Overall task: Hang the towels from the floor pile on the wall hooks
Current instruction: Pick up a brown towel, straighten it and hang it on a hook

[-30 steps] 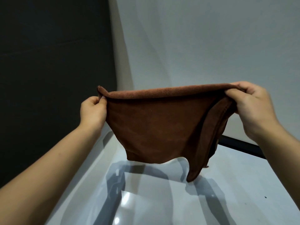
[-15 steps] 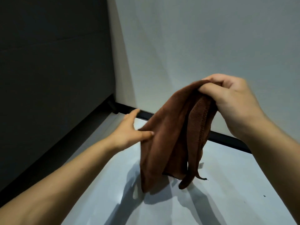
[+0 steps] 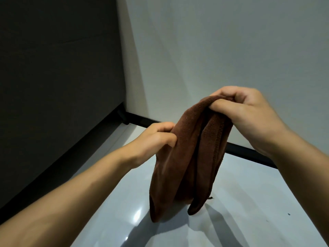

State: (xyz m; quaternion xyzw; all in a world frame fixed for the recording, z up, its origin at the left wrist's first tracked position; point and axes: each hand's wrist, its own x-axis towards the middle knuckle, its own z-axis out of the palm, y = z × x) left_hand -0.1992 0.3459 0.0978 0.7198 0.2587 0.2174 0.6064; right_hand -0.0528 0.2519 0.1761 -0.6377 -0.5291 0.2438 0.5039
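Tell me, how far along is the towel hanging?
Nothing hung shows in this view: no hooks and no floor pile appear. In hand is one brown towel, off the floor, bunched lengthwise: the right hand grips its top and the left hand pinches its side edge. Left: carry it to a hook and hang it. How many towels remain, I cannot tell.

Hidden behind the brown towel (image 3: 187, 157): the fingertips of the left hand (image 3: 156, 138), buried in its folds. Tucked into the right hand (image 3: 249, 113): the towel's top edge, clamped under curled fingers. Cut off by the lower and right edges: both forearms; too small to identify: a dark speck (image 3: 288, 214) on the floor (image 3: 249, 220).
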